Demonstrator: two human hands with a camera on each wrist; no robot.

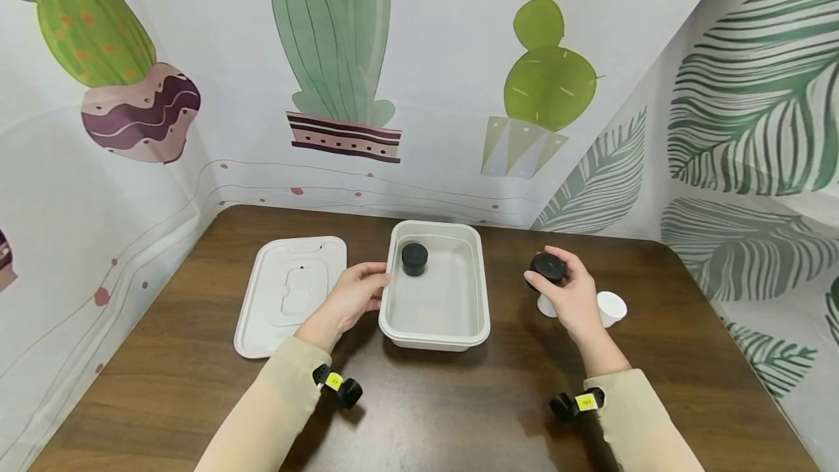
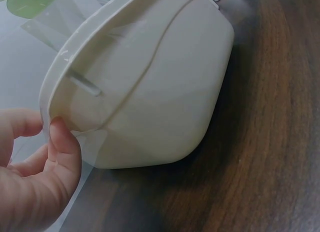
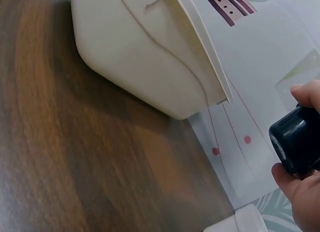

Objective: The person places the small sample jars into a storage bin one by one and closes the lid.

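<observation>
A pale grey plastic bin (image 1: 440, 290) stands on the table, with a small black round jar (image 1: 414, 259) inside near its back left corner. My left hand (image 1: 357, 291) pinches the bin's left rim between thumb and fingers; the left wrist view shows the thumb (image 2: 65, 142) on the rim's outer side. To the right of the bin, my right hand (image 1: 572, 290) grips another black round jar (image 3: 296, 139), held above the tabletop between thumb and fingers. Two small white round containers stand by this hand, one (image 1: 547, 307) partly hidden below the jar and one (image 1: 612, 307) beside the wrist.
A flat white lid (image 1: 288, 297) with a recessed panel lies on the table left of the bin. The dark brown wooden table (image 1: 419, 414) meets a cactus-printed wall covering (image 1: 446, 93) at the back. Each wrist carries a small black camera on a strap.
</observation>
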